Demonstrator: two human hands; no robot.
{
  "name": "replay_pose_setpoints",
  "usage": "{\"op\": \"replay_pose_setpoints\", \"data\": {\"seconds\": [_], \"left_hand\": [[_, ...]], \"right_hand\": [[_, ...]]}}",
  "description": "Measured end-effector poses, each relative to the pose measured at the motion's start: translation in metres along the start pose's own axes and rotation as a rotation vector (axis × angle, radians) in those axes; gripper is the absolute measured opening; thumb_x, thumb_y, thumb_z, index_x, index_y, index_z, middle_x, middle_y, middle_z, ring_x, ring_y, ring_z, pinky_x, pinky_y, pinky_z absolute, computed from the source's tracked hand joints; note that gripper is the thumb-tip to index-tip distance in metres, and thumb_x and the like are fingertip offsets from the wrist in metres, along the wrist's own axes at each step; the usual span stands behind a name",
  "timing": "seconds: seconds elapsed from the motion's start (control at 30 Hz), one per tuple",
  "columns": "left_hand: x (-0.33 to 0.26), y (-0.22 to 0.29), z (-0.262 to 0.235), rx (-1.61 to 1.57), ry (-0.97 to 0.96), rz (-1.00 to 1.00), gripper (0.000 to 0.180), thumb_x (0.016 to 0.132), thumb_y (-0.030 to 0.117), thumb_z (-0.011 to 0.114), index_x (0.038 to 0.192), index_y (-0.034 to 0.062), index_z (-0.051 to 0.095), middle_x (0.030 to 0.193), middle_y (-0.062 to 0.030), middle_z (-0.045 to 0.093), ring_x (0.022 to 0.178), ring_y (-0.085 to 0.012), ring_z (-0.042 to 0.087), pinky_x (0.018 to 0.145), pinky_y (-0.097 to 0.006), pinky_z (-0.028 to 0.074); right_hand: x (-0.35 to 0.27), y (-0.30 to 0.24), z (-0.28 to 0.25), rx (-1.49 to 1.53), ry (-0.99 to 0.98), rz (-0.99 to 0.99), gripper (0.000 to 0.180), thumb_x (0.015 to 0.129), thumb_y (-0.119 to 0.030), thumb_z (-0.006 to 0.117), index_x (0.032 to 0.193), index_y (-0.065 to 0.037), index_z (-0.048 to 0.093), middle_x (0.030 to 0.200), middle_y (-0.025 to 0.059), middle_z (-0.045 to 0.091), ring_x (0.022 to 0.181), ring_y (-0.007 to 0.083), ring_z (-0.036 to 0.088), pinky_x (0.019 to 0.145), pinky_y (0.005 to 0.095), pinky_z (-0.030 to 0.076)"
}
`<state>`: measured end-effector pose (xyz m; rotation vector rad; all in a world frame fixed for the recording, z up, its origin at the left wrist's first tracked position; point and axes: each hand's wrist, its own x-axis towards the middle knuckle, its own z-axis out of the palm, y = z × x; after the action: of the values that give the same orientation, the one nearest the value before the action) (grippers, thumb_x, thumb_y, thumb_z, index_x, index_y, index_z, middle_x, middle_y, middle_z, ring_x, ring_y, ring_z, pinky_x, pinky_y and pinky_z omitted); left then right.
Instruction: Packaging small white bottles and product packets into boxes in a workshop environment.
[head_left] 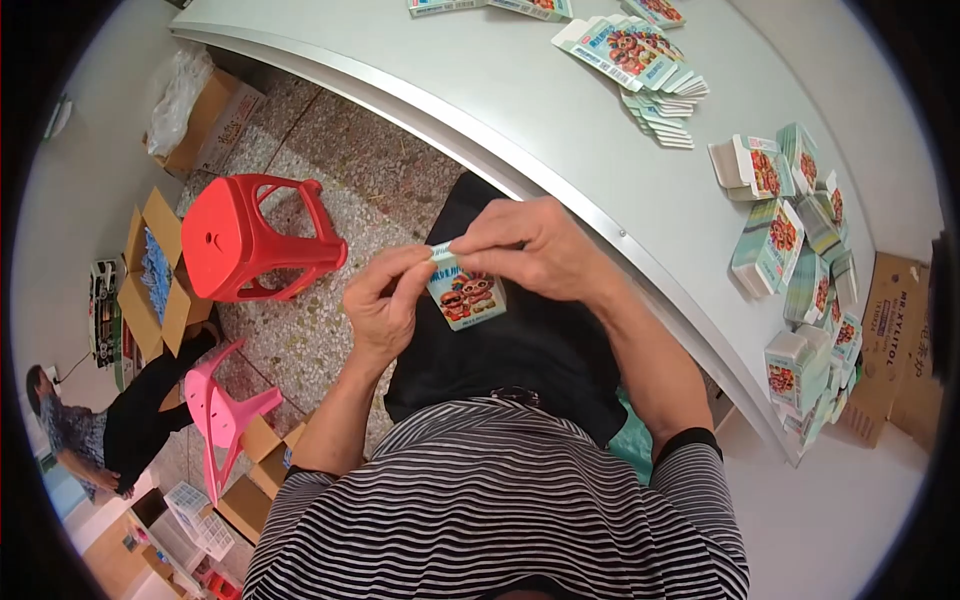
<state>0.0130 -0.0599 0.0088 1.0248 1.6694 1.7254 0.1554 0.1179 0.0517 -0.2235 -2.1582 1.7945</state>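
A small printed carton (468, 300), pale green and white with colourful cartoon figures, is held upright above my lap. My left hand (388, 300) pinches its top left corner between thumb and fingers. From the right, my right hand (530, 245) grips the top edge with thumb and forefinger, close to the left fingertips. The carton's printed front faces me; its back and whatever is inside are hidden. Flat cartons of the same print lie fanned out in a pile (640, 60) on the white table (520, 110) ahead.
Stacked flat cartons (790, 250) crowd the table's right side, beside a brown cardboard box (885, 340). Left on the speckled floor stand a red stool (225, 240), a pink chair (222, 410) and an open box with blue contents (155, 275). Another person (110, 430) is at far left.
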Motion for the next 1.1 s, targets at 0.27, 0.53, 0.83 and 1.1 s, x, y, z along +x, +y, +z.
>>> {"op": "replay_pose_setpoints", "data": {"seconds": [0.27,0.53,0.83,1.1], "left_hand": [[0.034,0.018,0.026,-0.335,0.199,-0.043,0.030,0.095,0.004,0.060,0.125,-0.0033,0.056,0.118,-0.0154,0.063,0.091,-0.0150,0.065,0.072,-0.025,0.055],[0.034,0.004,0.037,-0.258,0.064,-0.185,0.031,0.094,0.006,0.063,0.123,-0.0012,0.056,0.111,-0.0093,0.065,0.085,-0.0112,0.065,0.070,-0.025,0.056],[0.027,-0.008,0.040,-0.271,0.100,-0.207,0.029,0.093,0.005,0.065,0.120,-0.0014,0.058,0.107,-0.0079,0.066,0.084,-0.0105,0.065,0.069,-0.024,0.055],[0.056,0.011,0.046,-0.608,-0.060,-0.095,0.086,0.075,0.019,0.084,0.142,-0.0032,0.036,0.131,-0.0164,0.054,0.117,-0.0235,0.055,0.100,-0.036,0.045]], "right_hand": [[0.042,-0.025,-0.052,-0.059,0.221,0.109,0.027,0.086,-0.017,0.072,0.105,0.002,0.070,0.090,0.0090,0.070,0.085,0.0182,0.068,0.074,0.0279,0.054],[0.076,-0.014,-0.186,-1.525,0.618,0.311,0.074,0.064,-0.045,0.082,0.119,0.000,0.062,0.122,0.0186,0.060,0.114,0.0359,0.055,0.092,0.0498,0.046],[0.062,-0.004,-0.177,-1.439,0.764,0.241,0.042,0.077,-0.036,0.075,0.099,-0.001,0.067,0.099,0.0117,0.068,0.103,0.0274,0.059,0.090,0.0445,0.043],[0.015,-0.016,-0.079,0.133,0.703,0.139,0.017,0.095,-0.016,0.062,0.104,-0.002,0.063,0.092,0.0018,0.064,0.083,0.0068,0.058,0.075,0.0240,0.046]]}}
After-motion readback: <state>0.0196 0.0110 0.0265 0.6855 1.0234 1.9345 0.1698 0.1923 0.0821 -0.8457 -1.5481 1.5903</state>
